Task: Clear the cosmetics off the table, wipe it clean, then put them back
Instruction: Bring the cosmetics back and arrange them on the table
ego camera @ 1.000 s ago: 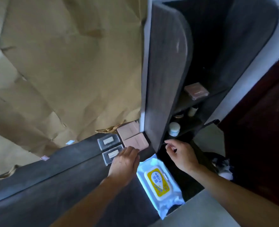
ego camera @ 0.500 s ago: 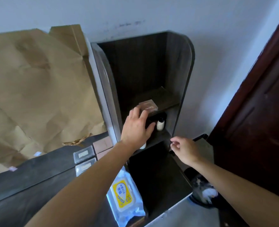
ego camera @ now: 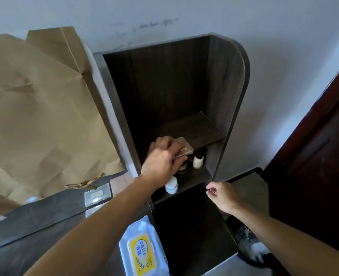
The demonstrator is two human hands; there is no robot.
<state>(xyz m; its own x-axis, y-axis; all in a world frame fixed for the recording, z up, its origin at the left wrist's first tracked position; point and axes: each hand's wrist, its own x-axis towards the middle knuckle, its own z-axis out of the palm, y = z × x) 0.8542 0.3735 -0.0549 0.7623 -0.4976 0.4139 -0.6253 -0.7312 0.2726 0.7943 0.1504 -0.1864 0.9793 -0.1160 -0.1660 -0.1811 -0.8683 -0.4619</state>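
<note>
My left hand reaches into the dark shelf unit and grips a flat pink compact at the front edge of the upper shelf. On the shelf below stand a small white bottle with a dark cap, a dark jar and a white jar. My right hand hovers at the unit's right edge with its fingers curled and nothing in it. On the dark table lie clear plastic cases and pink boxes. A wet-wipe pack lies at the table's right end.
Crumpled brown paper covers the wall behind the table. A dark red door stands at the right. A bin with a black bag sits on the floor below my right forearm.
My left hand rose from the boxes on the table to the upper shelf and closed on the pink compact. My view tilted upward. My right hand stayed near the unit's right edge.
</note>
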